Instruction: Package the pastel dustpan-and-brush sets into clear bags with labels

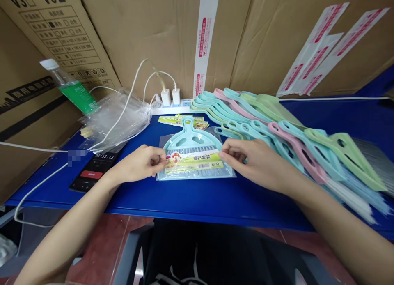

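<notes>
Lying flat near the front of the blue tabletop (191,201), between 2 hands: a pale-blue dustpan (191,134) with 1 grey-bristled brush (197,149) nested on it, plus a clear bag (230,175) and a printed label (184,166). Cannot tell whether label goes under or over film. Pinching bag film, apparently, at the label's left end with the left hand (150,162), at its right end with the right hand (250,162). Probably light and stiff in the pan, springy in the bristles, slippery and easily creased in the film. Best lifted by the handle (187,129) or rigid sides, not loose film. Just behind, spare labels (168,120); rightward, piled dustpans (272,106) and brushes (318,172); leftward, a phone (90,175) and plastic bags (111,112).
</notes>
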The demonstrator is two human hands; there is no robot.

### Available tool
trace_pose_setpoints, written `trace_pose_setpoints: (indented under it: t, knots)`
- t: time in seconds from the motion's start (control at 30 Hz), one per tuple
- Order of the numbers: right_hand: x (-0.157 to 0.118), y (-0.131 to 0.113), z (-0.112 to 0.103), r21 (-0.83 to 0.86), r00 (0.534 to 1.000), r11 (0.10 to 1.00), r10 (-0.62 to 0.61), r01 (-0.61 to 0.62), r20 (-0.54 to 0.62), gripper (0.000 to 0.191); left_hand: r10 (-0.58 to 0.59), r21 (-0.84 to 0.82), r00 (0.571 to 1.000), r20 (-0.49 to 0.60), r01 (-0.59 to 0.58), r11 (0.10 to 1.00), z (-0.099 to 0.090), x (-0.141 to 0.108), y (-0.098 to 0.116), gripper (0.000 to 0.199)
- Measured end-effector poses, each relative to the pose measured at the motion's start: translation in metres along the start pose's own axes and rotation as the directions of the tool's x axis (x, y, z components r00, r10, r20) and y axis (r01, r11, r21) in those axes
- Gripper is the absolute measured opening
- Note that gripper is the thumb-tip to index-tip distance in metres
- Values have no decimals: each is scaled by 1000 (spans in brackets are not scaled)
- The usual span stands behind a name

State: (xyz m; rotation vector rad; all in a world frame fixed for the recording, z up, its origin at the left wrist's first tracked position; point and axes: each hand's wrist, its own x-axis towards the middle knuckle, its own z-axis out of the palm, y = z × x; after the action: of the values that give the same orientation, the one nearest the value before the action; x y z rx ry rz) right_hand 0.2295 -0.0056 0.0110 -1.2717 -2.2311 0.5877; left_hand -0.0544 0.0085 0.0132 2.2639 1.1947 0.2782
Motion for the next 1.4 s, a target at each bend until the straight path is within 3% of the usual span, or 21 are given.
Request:
trace_pose_setpoints:
  t: [0.2,0.27,0.33,0.4,0.5,0.57,0.7,0.87,1.1,1.2,1.3,1.4]
  knots:
    - [-14,-6,3,187,995,980,77,-65,-60,22,-78,-242,989,124,107,964,-1,-1,-5,23]
    - [-24,-6,16,332,982,937,153,-107,-114,36,-59,-318,980,188,117,941,-2,-1,-5,26]
    - [-35,-8,32,527,952,839,259,-137,-163,63,-36,-382,968,247,131,915,-2,0,-3,29]
    - [-43,-13,49,726,922,675,352,-130,-161,89,-18,-429,956,292,148,891,-2,-1,0,32]
    - [-47,-21,62,907,900,407,428,-104,-89,103,15,-482,938,347,165,860,0,-2,3,38]
    - [-44,-25,62,948,903,307,426,-85,-56,96,44,-513,931,363,160,844,3,-2,6,41]
    - [-34,-30,61,966,933,238,360,-102,9,74,100,-565,935,341,119,816,8,-3,11,45]
    - [-26,-36,71,989,928,125,371,-78,26,67,142,-573,917,372,106,813,10,-3,15,41]
    - [-26,-33,70,995,902,50,427,-86,57,58,260,-458,913,315,-94,884,-5,-13,16,37]
    - [-29,-31,64,995,873,45,485,-89,56,55,292,-384,934,206,-198,902,-13,-17,18,38]
    - [-35,-30,55,989,849,46,520,-138,94,47,343,-259,938,53,-319,912,-14,-18,20,54]
    - [-43,-27,48,977,836,42,527,-207,155,35,323,-217,944,-71,-331,918,-11,-16,19,58]
